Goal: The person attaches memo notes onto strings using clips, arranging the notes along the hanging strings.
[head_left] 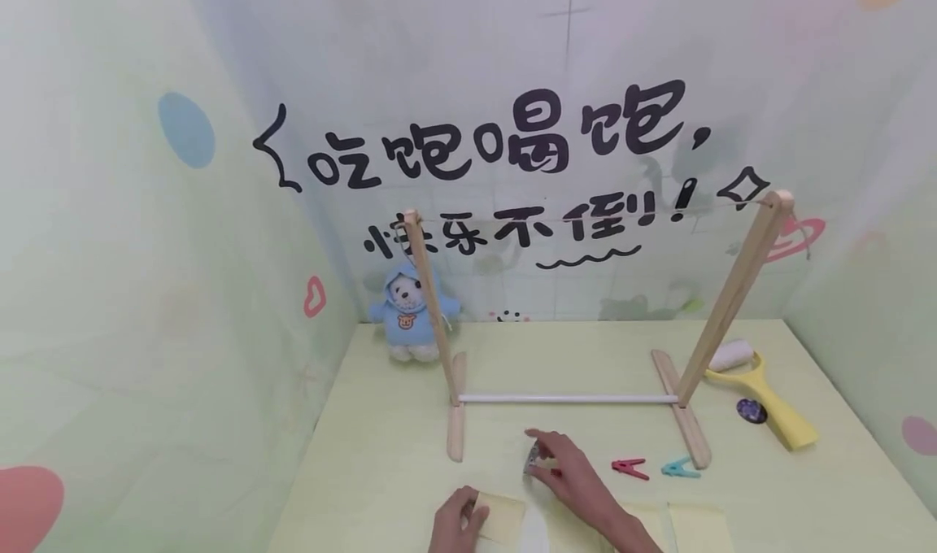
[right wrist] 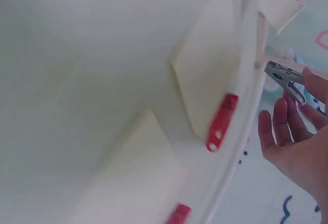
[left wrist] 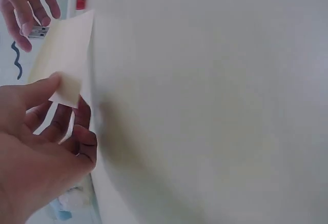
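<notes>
Seemingly, wrist view reveals metal clip (right wrist: 285, 79).

Well beyond the right hand (head_left: 574, 476) we read black Chinese lettering on the back wall (head_left: 512, 65): "吃饱喝饱," above "快乐不倒!". The second line is partly crossed by a wooden rack (head_left: 721, 309), so that reading is probably right.
</notes>
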Tool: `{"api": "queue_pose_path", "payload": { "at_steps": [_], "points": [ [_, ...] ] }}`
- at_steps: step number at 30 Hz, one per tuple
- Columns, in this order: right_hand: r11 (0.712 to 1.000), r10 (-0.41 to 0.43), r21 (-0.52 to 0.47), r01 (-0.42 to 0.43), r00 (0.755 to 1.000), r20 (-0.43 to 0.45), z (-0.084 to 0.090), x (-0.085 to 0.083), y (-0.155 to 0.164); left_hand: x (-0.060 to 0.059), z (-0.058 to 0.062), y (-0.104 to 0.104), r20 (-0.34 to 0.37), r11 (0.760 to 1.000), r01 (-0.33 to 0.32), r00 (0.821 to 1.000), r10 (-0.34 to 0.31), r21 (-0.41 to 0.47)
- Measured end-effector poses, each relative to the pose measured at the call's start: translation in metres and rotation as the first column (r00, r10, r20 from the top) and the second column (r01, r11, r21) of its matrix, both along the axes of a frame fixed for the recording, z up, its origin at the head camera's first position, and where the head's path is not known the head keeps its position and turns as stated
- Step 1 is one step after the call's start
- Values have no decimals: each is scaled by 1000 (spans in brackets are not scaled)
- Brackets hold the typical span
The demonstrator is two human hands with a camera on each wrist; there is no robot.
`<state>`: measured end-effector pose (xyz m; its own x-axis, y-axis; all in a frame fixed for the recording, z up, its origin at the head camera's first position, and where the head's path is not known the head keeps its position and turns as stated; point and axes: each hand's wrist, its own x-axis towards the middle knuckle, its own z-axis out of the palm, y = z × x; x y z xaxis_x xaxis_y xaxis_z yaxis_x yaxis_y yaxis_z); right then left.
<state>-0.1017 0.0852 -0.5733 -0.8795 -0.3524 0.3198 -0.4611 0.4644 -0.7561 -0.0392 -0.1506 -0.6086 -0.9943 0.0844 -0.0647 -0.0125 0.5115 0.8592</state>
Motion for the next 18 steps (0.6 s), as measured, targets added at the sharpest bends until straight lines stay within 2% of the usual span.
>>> {"api": "queue_pose_path", "payload": {
  "at_steps": [1, 4, 6, 8, 10, 13, 18],
  "points": [
    [1000, -14, -13, 14, 1000, -2, 6, -2, 3, -2, 6, 0, 38, 999, -12, 999, 11, 31],
    [999, -24, -38, 22, 997, -67, 33, -15, 14, -11, 27, 5, 56, 991, -105, 993, 100, 83],
    [999, -8, -49, 1, 990, -139, 58, -25, 22, -21, 44, 8, 15, 981, -161, 987, 161, 110],
    [998, 17, -47, -29, 972, -233, 88, -36, 30, -34, 61, 11, -45, 971, -186, 980, 195, 150],
    [998, 37, -34, -49, 949, -312, 120, -45, 36, -47, 79, 13, -105, 964, -179, 974, 202, 199],
    [999, 44, -6, -50, 924, -380, 165, -53, 43, -65, 106, 15, -164, 957, -142, 969, 187, 252],
    [998, 68, 25, -63, 896, -439, 220, -54, 46, -85, 148, 20, -225, 964, -80, 964, 139, 255]
  ]
}}
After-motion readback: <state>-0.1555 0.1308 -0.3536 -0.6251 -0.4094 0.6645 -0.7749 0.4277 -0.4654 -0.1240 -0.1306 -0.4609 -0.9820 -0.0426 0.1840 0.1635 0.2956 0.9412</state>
